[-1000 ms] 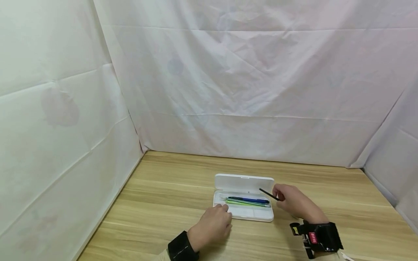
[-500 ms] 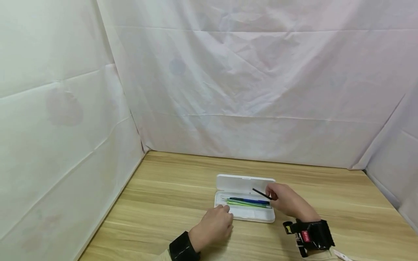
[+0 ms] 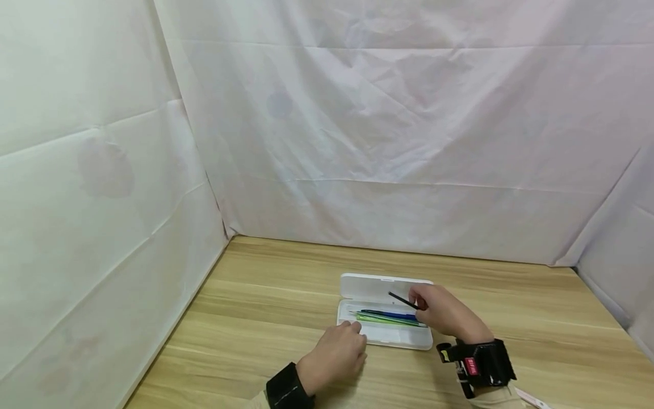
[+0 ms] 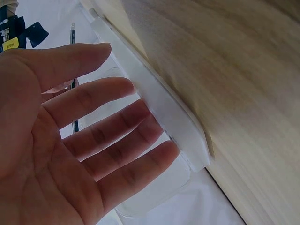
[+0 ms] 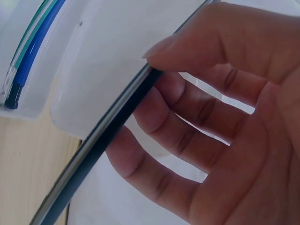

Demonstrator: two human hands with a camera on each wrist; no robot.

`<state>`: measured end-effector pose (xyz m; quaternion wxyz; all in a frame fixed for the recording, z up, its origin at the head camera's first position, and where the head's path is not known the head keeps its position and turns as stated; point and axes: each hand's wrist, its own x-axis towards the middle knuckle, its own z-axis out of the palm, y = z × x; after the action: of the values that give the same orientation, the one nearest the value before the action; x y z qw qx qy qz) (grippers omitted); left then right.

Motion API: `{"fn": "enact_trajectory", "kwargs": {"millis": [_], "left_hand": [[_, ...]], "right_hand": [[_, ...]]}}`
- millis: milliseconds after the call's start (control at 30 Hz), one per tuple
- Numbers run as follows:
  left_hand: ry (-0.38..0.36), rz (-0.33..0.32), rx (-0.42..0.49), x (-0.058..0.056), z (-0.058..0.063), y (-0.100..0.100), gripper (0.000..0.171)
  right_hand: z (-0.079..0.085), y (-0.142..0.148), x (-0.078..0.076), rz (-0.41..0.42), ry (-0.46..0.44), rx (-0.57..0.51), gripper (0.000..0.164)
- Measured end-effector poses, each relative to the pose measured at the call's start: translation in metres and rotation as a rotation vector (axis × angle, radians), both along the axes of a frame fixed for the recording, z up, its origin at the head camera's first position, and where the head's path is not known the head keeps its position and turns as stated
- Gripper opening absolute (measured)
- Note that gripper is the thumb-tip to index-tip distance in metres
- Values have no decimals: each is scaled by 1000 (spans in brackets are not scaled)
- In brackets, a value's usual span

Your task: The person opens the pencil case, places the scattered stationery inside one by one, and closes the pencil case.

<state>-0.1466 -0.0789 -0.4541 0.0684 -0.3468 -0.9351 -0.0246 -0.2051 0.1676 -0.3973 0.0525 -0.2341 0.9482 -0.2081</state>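
A white pencil case (image 3: 406, 339) lies on the table with its lid (image 3: 365, 287) raised at the back. Inside rest a blue pen (image 3: 395, 314) and several green pencils or pens (image 3: 380, 320). Thumb and fingertips of my right hand (image 3: 449, 312) pinch a dark pencil (image 3: 401, 299), held tilted above the right part of the case; the right wrist view shows the pencil's shaft (image 5: 101, 133) up close. My left hand (image 3: 334, 352) touches the case's front left edge, its fingers (image 4: 126, 176) loosely extended against the white wall (image 4: 159, 101) in the left wrist view.
The wooden table (image 3: 265, 295) extends around the case. White cloth (image 3: 383, 142) hangs behind it, with more cloth walls at the left (image 3: 102, 227) and right. A white strip-like item (image 3: 533, 399) lies by the right sleeve at the bottom edge.
My right hand has moved left with the dark pencil, from beside the case to over its right end. The left hand has stayed at the front edge.
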Motion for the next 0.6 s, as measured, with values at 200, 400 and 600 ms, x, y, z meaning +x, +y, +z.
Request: {"fn": "enact_trajectory", "kwargs": {"millis": [200, 400, 600], "left_hand": [[18, -17, -3, 1, -2, 1, 17], [15, -21, -4, 2, -2, 1, 19], [7, -21, -4, 4, 0, 2, 18]], "right_hand": [[-1, -6, 0, 1, -17, -5, 20], [-3, -11, 0, 9, 6, -8, 21], [-4, -14, 1, -4, 19, -12, 18]]}}
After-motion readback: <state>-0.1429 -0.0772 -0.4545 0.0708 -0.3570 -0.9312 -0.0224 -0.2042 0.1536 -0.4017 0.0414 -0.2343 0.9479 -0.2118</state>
